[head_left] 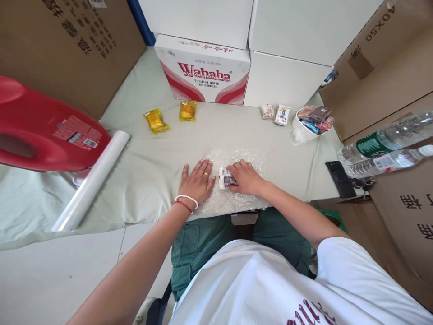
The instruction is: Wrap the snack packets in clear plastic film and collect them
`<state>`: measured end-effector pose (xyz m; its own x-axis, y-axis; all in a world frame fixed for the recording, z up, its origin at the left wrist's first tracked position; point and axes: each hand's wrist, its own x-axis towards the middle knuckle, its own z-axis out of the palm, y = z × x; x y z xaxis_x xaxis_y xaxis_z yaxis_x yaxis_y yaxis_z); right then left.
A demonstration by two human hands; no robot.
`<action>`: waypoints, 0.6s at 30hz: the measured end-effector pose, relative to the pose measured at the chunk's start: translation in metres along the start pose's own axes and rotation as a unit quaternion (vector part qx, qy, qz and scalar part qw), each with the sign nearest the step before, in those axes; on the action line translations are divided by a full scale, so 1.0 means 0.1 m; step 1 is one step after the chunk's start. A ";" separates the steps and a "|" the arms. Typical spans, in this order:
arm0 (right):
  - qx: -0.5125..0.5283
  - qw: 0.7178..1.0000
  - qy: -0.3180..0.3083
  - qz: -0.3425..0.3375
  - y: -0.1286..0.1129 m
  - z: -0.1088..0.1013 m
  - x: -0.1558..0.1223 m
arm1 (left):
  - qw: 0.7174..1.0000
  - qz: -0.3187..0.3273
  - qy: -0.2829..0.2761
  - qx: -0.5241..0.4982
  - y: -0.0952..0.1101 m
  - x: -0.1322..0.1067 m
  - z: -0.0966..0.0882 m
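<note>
A sheet of clear plastic film [219,203] lies wrinkled on the cloth-covered table in front of me. My left hand [197,184] rests flat at the film's left edge, fingers stretched out and holding nothing. On top of the film, my right hand [248,179] grips a small white and dark snack packet [223,178], covering its right part. Two yellow-wrapped snacks [187,111] lie farther back on the left. Two small packets, one a white snack packet [282,114], lie at the back right near a white bowl [303,131] filled with several wrapped snacks.
A roll of plastic wrap [93,180] lies at the left beside a large red jug [50,126]. A Wahaha carton [206,72] and white boxes [284,79] stand along the back. Plastic bottles [389,162] and a black phone [340,179] are at the right edge.
</note>
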<state>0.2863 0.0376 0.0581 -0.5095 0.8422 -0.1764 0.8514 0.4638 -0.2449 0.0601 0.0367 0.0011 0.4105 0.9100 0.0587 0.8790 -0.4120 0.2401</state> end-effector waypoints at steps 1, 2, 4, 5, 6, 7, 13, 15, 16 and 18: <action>0.004 1.000 -0.001 -0.006 0.01 -0.01 0.00 | 1.000 0.000 0.000 0.000 0.00 0.00 0.00; 0.007 1.000 0.001 -0.012 0.02 -0.02 0.00 | 1.000 -0.001 0.001 -0.001 0.00 0.00 0.01; 0.005 1.000 0.003 -0.022 0.02 -0.02 0.01 | 1.000 -0.001 0.004 -0.001 0.00 0.00 0.01; 0.004 1.000 0.002 -0.024 0.02 -0.01 0.02 | 1.000 -0.001 0.005 -0.001 -0.01 0.00 0.02; 0.007 1.000 0.000 -0.026 0.03 0.01 0.03 | 1.000 -0.001 0.007 -0.001 0.00 0.00 0.02; 0.014 0.999 0.000 -0.031 0.05 0.03 0.02 | 1.000 -0.001 0.008 -0.002 0.00 -0.01 0.02; 0.053 0.980 0.186 0.051 0.82 -0.06 -0.22 | 1.000 -0.002 0.009 -0.009 0.01 0.00 -0.01; 0.034 0.935 0.290 0.199 1.34 -0.15 -0.36 | 1.000 0.000 0.010 -0.008 0.00 0.00 -0.01; 0.022 0.906 0.322 0.272 1.61 -0.19 -0.42 | 1.000 0.001 0.011 -0.006 0.00 0.00 -0.01; 0.009 0.863 0.334 0.380 2.08 -0.23 -0.52 | 1.000 0.004 0.013 -0.003 -0.01 0.00 0.00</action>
<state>0.4929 0.0968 0.0378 0.3844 0.8745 0.2957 0.9033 -0.2904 -0.3157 0.0597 0.0371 0.0012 0.4108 0.9077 0.0852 0.8745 -0.4188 0.2446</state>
